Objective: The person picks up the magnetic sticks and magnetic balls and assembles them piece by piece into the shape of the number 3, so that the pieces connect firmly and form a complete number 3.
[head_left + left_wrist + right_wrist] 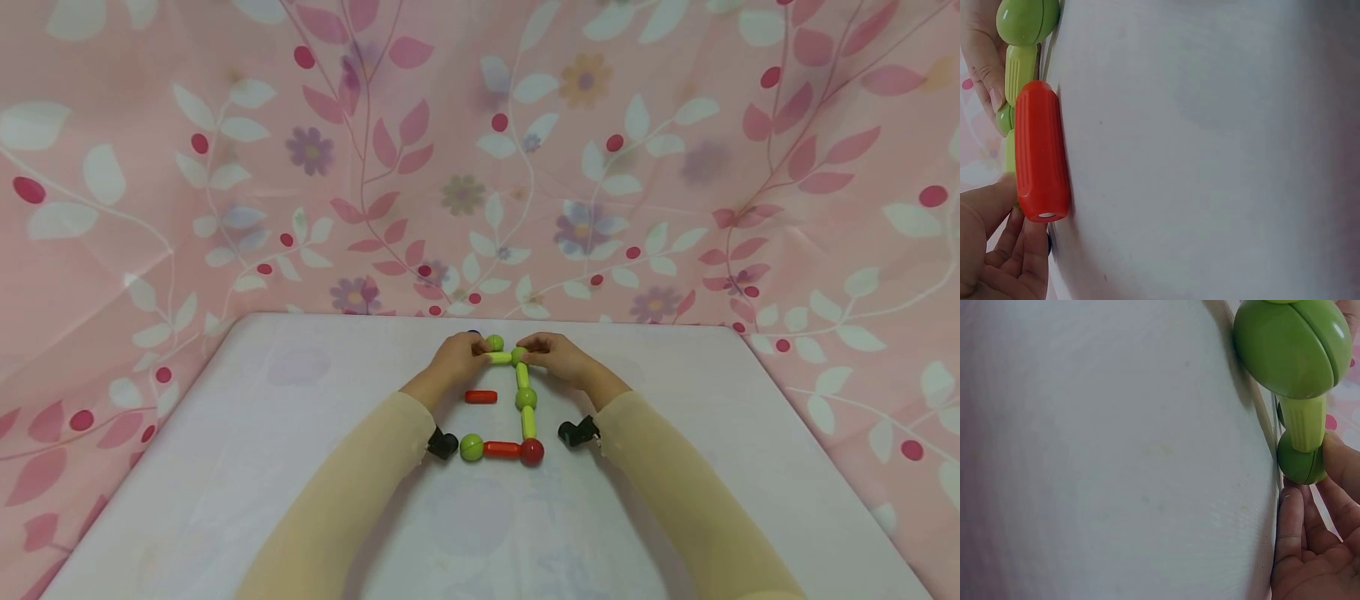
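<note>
My left hand (pixel 459 360) pinches the outer end of a yellow-green rod (pixel 500 358) between thumb and fingers. That rod meets a green ball (pixel 1300 462) at the far corner of a chain, and my right hand (pixel 558 357) grips this ball. From the corner, a second yellow-green rod (pixel 522 377) runs toward me to a middle green ball (pixel 526 399). A third yellow-green rod (pixel 528 422) leads on to a red ball (pixel 532 452). A red rod (pixel 502 450) joins the red ball to another green ball (pixel 472 447) on the left.
A loose red rod (pixel 1041 156) lies inside the bend of the chain, near my left wrist. Behind the hands sit a green ball (pixel 495 342) and a mostly hidden dark blue piece (pixel 474 332). Flowered pink cloth (pixel 480 167) hangs along the back edge of the white table (pixel 187 467).
</note>
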The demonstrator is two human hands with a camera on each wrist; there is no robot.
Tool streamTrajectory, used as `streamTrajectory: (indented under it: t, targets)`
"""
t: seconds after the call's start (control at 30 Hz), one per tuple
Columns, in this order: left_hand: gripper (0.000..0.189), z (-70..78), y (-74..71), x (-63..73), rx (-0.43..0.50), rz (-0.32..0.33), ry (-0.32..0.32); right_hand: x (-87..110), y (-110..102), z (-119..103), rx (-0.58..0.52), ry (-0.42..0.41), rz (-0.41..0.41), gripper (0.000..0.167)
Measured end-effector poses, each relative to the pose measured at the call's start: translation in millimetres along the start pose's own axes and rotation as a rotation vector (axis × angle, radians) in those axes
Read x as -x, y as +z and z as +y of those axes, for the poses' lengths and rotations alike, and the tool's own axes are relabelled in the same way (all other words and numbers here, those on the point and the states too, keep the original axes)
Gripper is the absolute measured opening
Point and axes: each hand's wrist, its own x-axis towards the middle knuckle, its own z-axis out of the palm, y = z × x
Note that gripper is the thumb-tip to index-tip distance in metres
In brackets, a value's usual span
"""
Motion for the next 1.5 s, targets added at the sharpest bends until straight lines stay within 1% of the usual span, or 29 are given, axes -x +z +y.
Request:
streamTrajectory:
  t: [0.3,0.47,0.6,0.73,0.8,0.97,1.1,1.2,1.3,1.37,1.43,1.5]
  targets:
    - [0.011,-1.5,2.2,-1.2,0.006,0.039,0.0,0.6,-0.1,1.1,0.013,0.005,0.014,0.033]
    - [0.011,-2.4,2.8,-0.9,0.022,0.039,-0.024,0.0,-0.3,2.0,0.024,0.003,0.015,0.033]
    - [0.011,-4.5,-0.7,0.7,0.047,0.031,-0.037,-0.3,0.4,2.8,-0.003,0.012,0.016,0.033]
    - [0.012,-7.4,-7.9,1.4,0.078,0.032,-0.042,0.1,1.1,1.5,-0.02,0.019,0.013,0.033]
    - [0.013,-8.8,-12.0,1.4,0.079,0.052,-0.029,0.0,0.8,1.0,-0.015,0.02,0.009,0.034]
    - [0.014,-11.3,-19.5,-0.6,0.088,0.124,0.009,0.9,0.7,-1.5,-0.013,0.022,0.003,0.034]
    - [0.016,-12.5,-21.5,-3.5,0.121,0.148,0.008,0.8,0.7,-1.4,-0.008,0.013,0.004,0.033]
    - [0.02,-13.7,-20.7,-5.7,0.124,0.15,-0.009,0.1,0.2,0.0,-0.014,0.013,0.007,0.033]
    - [0.031,-16.2,-19.3,-7.8,0.12,0.137,-0.027,-0.5,-0.3,1.3,-0.017,0.017,0.009,0.033]
    - [0.039,-18.8,-18.1,-9.3,0.109,0.115,-0.034,-1.1,-0.5,2.3,-0.017,0.016,0.009,0.033]
    - [0.045,-21.8,-16.6,-10.5,0.096,0.08,-0.038,-1.4,-0.5,2.9,-0.021,0.016,0.008,0.033]
    - [0.048,-25.0,-14.8,-11.6,0.079,0.049,-0.045,-1.3,-0.4,2.5,-0.028,0.017,0.006,0.033]
